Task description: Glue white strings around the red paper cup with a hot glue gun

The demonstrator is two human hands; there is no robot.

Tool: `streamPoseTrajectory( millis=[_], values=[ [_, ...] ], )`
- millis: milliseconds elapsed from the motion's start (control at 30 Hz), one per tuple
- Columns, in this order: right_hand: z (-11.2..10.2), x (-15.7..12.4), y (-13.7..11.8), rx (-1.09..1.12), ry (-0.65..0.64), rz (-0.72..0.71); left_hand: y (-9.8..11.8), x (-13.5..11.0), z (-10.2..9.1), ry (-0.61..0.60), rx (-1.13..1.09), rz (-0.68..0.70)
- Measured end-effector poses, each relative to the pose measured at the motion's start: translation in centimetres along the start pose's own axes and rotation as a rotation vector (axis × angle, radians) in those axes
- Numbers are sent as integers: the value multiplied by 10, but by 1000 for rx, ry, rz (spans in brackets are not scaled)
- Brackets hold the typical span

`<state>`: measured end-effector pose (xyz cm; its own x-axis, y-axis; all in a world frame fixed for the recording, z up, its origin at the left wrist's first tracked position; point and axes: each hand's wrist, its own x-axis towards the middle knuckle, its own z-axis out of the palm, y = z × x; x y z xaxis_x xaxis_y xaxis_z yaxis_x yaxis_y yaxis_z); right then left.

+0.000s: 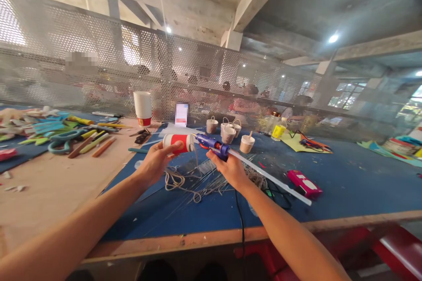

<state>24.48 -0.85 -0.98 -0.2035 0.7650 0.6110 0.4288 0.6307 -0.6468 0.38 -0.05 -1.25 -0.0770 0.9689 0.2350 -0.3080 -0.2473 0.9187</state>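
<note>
In my left hand (160, 160) a red and white paper cup (179, 142) lies on its side, fingers wrapped round it. My right hand (231, 167) grips a blue glue gun (211, 144), its nozzle pointing at the cup's end on the right. Whether the nozzle touches the cup, I cannot tell. A long translucent glue stick (273, 178) sticks out of the gun's back. Below both hands lies a loose heap of grey cord (176, 180) with thin strands. Past the gun stand several small cord-wrapped cups (228, 132) with loop handles.
A stack of paper cups (143, 107) and a phone (181, 115) stand by the perforated screen (198, 68). Teal scissors (64, 140) and markers (103, 146) lie left. Rightward are a pink box (303, 183), a yellow-labelled bottle (279, 129) and the gun's black cable (240, 215).
</note>
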Motion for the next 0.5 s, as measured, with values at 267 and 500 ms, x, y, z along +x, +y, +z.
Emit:
streamPoseTrajectory(
  millis=[267, 500],
  values=[
    [2, -2, 2, -194, 7, -156, -1, -1, -1, 0, 37, 90],
    [3, -2, 5, -219, -11, -151, 5, -3, 3, 50, 39, 91]
  ],
)
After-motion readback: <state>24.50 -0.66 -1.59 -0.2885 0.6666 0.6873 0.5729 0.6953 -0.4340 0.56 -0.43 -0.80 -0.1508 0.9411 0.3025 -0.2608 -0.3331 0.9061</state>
